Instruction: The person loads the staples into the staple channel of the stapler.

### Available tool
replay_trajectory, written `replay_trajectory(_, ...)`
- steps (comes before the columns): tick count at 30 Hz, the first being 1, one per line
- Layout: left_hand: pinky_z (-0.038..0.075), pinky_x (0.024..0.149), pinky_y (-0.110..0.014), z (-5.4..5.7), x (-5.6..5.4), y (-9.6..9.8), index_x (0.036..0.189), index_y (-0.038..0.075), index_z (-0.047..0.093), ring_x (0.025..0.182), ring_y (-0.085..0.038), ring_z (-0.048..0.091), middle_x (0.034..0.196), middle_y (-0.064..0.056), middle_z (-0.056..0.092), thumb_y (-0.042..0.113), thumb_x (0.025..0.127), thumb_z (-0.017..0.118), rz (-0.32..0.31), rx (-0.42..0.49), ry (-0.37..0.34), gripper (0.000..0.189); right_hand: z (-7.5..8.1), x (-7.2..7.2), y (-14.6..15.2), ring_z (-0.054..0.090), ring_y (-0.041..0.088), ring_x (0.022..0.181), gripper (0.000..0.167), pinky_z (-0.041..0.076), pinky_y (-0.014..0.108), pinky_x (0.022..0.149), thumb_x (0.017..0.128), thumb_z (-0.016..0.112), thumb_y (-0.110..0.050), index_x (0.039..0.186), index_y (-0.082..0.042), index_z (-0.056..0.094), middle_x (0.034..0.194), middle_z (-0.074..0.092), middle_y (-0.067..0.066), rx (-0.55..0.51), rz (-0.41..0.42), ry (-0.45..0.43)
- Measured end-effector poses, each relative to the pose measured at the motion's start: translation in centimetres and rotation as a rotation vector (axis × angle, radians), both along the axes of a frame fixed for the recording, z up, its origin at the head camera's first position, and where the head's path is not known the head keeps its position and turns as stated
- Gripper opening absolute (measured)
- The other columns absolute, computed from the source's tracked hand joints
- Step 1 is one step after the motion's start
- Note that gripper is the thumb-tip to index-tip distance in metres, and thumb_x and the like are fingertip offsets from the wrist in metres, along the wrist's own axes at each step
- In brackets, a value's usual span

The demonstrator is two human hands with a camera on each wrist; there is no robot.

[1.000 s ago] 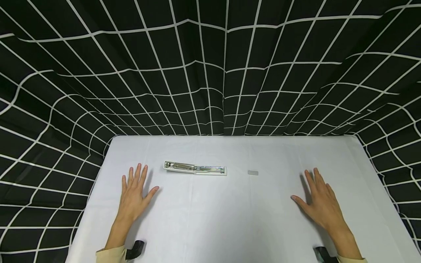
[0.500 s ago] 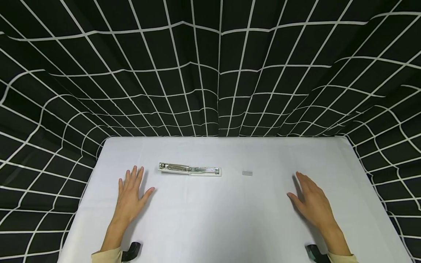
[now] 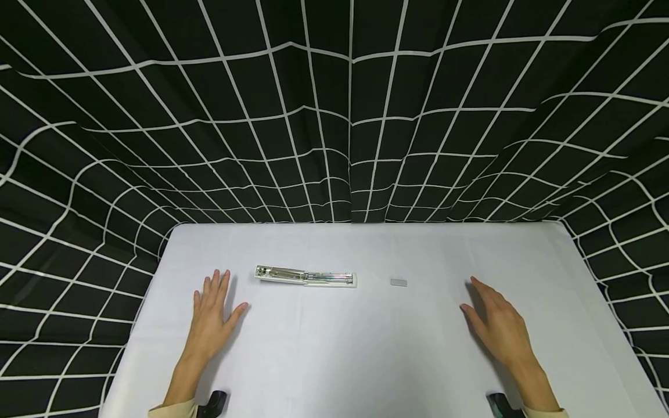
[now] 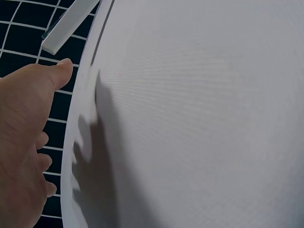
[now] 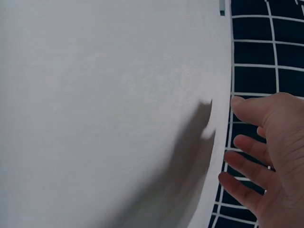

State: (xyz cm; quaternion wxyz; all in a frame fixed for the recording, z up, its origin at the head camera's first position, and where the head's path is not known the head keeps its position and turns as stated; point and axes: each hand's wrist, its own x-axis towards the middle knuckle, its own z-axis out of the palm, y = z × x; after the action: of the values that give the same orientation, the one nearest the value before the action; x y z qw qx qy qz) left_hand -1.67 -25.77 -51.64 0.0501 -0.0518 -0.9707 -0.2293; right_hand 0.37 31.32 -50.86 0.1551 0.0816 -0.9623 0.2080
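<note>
A white stapler (image 3: 305, 277) lies unfolded on the table, its metal inside facing up. To its right is a small grey bar (image 3: 399, 283), which looks like a strip of staples. My left hand (image 3: 209, 328) hovers to the left of the stapler with fingers straight and thumb spread, holding nothing. In the left wrist view, the white stapler end (image 4: 66, 28) shows beyond the thumb. My right hand (image 3: 503, 331), also holding nothing, is over the right side, away from the bar. The right wrist view shows its fingers (image 5: 249, 166) loosely bent.
A white cloth covers the table (image 3: 334, 354). Black curtains (image 3: 324, 128) with a white grid stand along the back and both sides. A dark wrist device (image 3: 213, 403) sits at the left sleeve, and another wrist device (image 3: 504, 405) at the right one.
My right hand's fingers have drawn together from a spread pose. My left hand keeps its spread pose. The stapler and grey bar lie as before; the head view has shifted slightly.
</note>
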Motion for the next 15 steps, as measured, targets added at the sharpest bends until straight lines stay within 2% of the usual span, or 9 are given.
replay_trajectory(8,0.012,0.119,-0.062,0.3,-0.4,0.4,0.157,0.007,0.017,0.144,-0.048,0.015,0.156,-0.029,0.02,0.028,0.095,0.066,0.011,0.075,0.027,0.081,0.6,-1.1,-1.1,0.057,0.045,0.111,0.073,0.05,0.058,0.088,0.078,0.08,-0.007,0.142,0.0,0.046,0.127,0.058,0.027,0.003,0.031,0.017)
replay_trajectory(11,0.017,0.118,-0.062,0.7,-0.6,0.8,0.156,0.005,0.016,0.143,-0.047,0.018,0.156,-0.028,0.021,0.026,0.096,0.065,0.024,0.164,0.003,0.08,1.1,-1.6,-1.3,0.057,0.044,0.112,0.073,0.051,0.057,0.088,0.08,0.08,-0.007,0.143,-0.001,0.045,0.128,0.058,0.026,-0.01,0.044,0.009)
replay_trajectory(13,0.02,0.117,-0.062,1.1,-0.8,1.1,0.157,0.005,0.014,0.143,-0.046,0.019,0.157,-0.027,0.021,0.026,0.097,0.063,0.031,0.246,-0.032,0.08,1.4,-1.9,-1.3,0.059,0.041,0.11,0.074,0.053,0.051,0.086,0.08,0.08,-0.005,0.144,-0.001,0.044,0.128,0.059,0.022,-0.062,0.045,0.002)
replay_trajectory(15,0.022,0.116,-0.063,1.4,-0.9,1.3,0.157,0.007,0.013,0.144,-0.045,0.02,0.158,-0.025,0.021,0.027,0.098,0.062,0.041,0.325,-0.067,0.08,1.6,-2.1,-1.4,0.06,0.036,0.109,0.075,0.054,0.039,0.087,0.079,0.079,0.0,0.145,-0.001,0.043,0.127,0.061,0.019,-0.148,0.045,-0.004)
